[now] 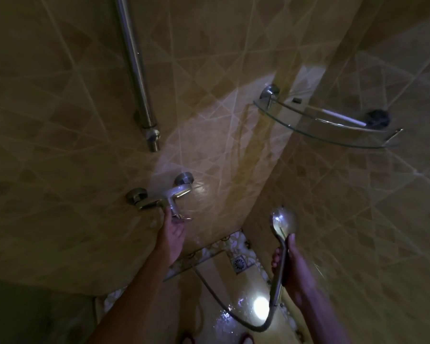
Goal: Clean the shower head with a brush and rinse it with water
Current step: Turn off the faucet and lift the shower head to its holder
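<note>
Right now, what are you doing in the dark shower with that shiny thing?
A person stands in a dim tiled shower corner. The right hand grips the handle of the shower head, holding it up with its hose looping down over the wet floor. The left hand reaches up to the lever of the wall tap. A brush with a white handle lies on the glass corner shelf.

I see polished metal on the shower head (284, 218), its round back bright and mirror-like. The hose (236, 316) looks like dull grey metal. The mixer (164, 196) and the riser pipe (134, 63) are smooth brushed metal. The corner shelf (333, 135) is clear glass with a shiny metal rail. The wall tiles (60, 120) are glazed and glossy; the floor (233, 316) glistens wet.
</note>
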`<state>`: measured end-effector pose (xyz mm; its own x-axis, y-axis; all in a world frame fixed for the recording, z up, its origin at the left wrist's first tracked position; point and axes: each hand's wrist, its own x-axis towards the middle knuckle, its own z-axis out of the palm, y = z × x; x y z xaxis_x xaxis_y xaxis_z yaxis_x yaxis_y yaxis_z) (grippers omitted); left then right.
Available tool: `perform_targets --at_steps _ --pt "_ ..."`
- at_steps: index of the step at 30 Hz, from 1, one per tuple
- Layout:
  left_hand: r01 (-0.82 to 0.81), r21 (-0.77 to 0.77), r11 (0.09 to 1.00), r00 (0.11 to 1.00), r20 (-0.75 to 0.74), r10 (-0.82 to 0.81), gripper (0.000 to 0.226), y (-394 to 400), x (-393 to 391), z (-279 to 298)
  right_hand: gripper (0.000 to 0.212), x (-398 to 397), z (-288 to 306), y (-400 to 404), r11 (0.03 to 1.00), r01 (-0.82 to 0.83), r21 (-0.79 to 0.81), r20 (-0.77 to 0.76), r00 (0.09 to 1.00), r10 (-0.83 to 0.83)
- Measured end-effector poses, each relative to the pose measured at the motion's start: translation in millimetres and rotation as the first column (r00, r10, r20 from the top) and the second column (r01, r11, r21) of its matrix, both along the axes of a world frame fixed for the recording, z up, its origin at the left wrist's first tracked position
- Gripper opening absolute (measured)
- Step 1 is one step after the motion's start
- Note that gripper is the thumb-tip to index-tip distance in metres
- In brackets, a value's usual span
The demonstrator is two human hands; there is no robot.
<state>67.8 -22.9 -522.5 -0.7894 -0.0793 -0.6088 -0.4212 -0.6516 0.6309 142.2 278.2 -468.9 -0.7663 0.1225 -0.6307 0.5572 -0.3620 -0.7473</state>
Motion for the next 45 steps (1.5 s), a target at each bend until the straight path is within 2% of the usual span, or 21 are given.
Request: perform_targets --at_steps 9,16,21,24,27,30,36,43,45 --pt "-0.001 -0.001 1.0 1.0 -0.019 0.001 0.055 3 -1 -3 0.062 5 -4 16 1.0 -0.016 -0.025 0.006 1.0 0.016" --pt "0.006 -0.094 0.996 1.0 0.001 -0.006 0.041 5 0 6 0.059 9 -3 19 0.999 0.023 -0.037 -0.016 1.0 -0.023" --pt "0.023 -0.151 0.988 0.999 0.035 -0.018 0.057 0 2 13 0.06 11 -13 22 0.998 -0.003 -0.057 -0.018 1.0 0.002" --pt "0.059 -0.143 0.988 0.997 0.064 -0.05 0.037 -4 1 18 0.063 12 -26 23 0.996 -0.004 -0.089 -0.015 1.0 0.002" --pt "0.051 -0.134 0.99 0.993 0.108 -0.036 0.053 -5 1 19 0.062 12 -32 25 0.996 0.01 -0.093 0.002 1.0 -0.01" --pt "0.044 -0.147 0.988 0.993 0.111 -0.027 0.06 -4 0 20 0.067 15 -36 29 1.0 -0.003 -0.013 0.001 1.0 0.003" --pt "0.052 -0.155 0.986 0.992 0.123 -0.033 0.048 -4 -1 20 0.064 23 -40 34 0.998 0.04 0.055 -0.009 0.999 -0.039" --pt "0.073 -0.128 0.989 0.994 0.088 -0.062 0.026 2 -1 21 0.068 26 -47 37 0.995 0.08 0.051 0.015 0.997 -0.081" --pt "0.079 -0.113 0.99 0.992 0.105 -0.067 0.029 1 -1 21 0.066 27 -47 37 0.996 0.084 0.04 0.005 0.996 -0.084"
